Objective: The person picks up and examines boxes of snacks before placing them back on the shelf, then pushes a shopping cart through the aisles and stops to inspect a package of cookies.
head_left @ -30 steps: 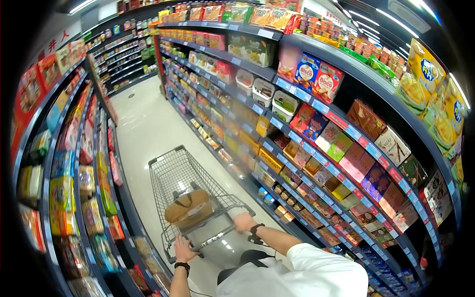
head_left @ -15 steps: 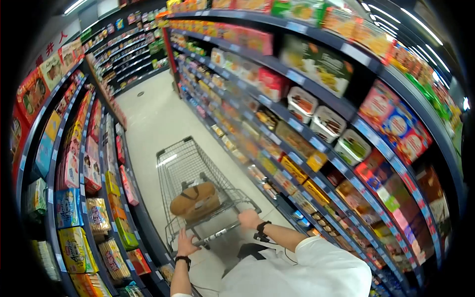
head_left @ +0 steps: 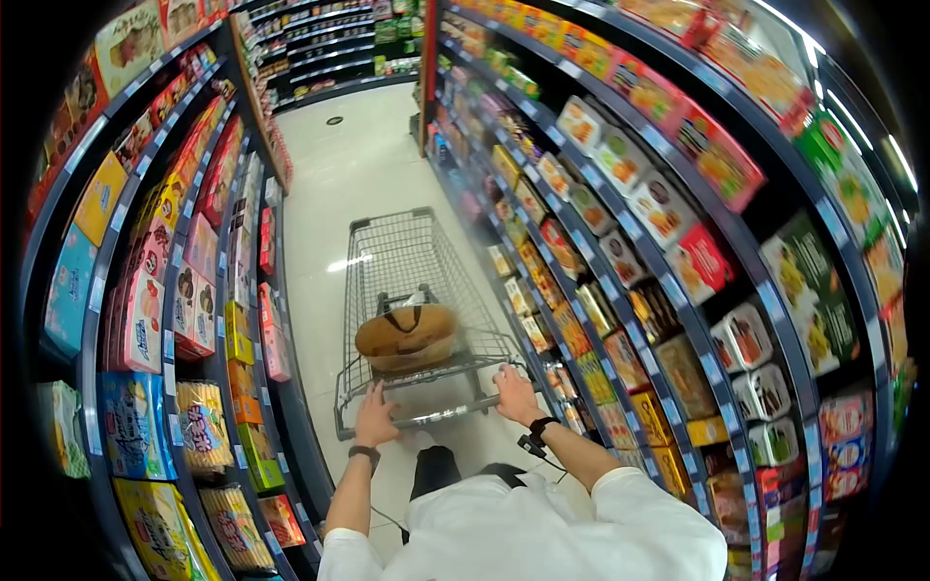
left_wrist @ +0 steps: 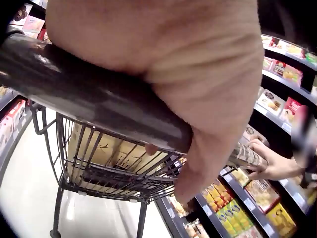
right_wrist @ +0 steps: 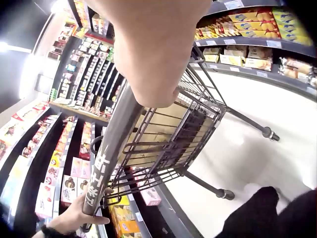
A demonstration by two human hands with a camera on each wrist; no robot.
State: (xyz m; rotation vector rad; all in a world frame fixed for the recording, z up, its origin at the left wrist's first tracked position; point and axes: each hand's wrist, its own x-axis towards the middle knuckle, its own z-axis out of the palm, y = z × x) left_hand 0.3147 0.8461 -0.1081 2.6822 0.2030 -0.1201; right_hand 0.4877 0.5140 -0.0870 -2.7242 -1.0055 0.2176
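A grey wire shopping cart (head_left: 392,254) stands in front of the person. My left hand (head_left: 376,416) grips the left end of its handlebar (head_left: 446,416). In the left wrist view the palm lies over the dark bar (left_wrist: 99,99), the thumb hangs below, and a fingertip shows underneath. My right hand (head_left: 518,395) grips the right end; in the left wrist view its fingers (left_wrist: 260,148) lie over the bar with the thumb beneath. A brown bag (head_left: 407,341) with dark handles sits in the cart near the handlebar.
Stocked shelves (head_left: 170,252) line the aisle's left side, and taller ones (head_left: 639,252) the right, close to the cart. Pale shiny floor (head_left: 334,174) runs forward to shelving (head_left: 329,53) across the far end. The person's dark-clad leg (head_left: 436,470) is behind the handlebar.
The view has turned right, so the cart now points more nearly straight along the aisle. The shelves have moved nearer and past. Both hands stay on the handlebar.
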